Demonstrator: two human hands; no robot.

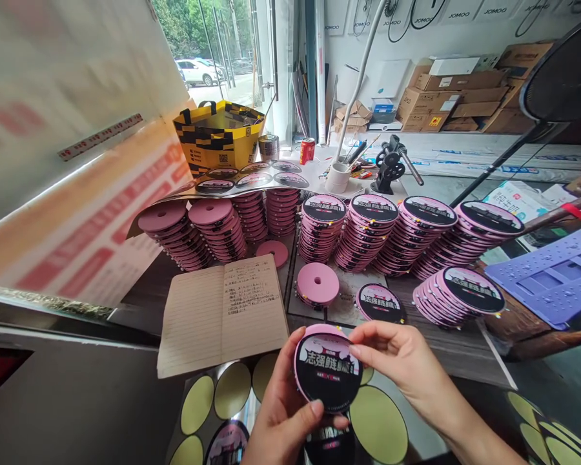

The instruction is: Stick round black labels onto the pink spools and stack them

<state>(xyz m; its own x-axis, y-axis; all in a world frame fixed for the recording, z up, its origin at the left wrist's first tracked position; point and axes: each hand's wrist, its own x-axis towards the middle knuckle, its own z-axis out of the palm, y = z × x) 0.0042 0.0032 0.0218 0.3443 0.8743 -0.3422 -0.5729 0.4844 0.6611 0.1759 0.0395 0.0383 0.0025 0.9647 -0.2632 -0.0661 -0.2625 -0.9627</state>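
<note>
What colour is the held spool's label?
The label on the spool is black with white lettering; head view.

You've got an open notebook [223,316] near the desk's front edge, left of middle. A yellow-and-black bag [217,137] stands at the far left corner, a red can [307,150] and white pen cup [337,177] along the far edge, and a purple perforated board [552,274] at the right edge.

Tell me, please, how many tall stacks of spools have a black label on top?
5. Four stand in a back row: one stack, a second, a third, a fourth. The fifth leans in front, at right. Others may be hidden under the sticker sheet.
</note>
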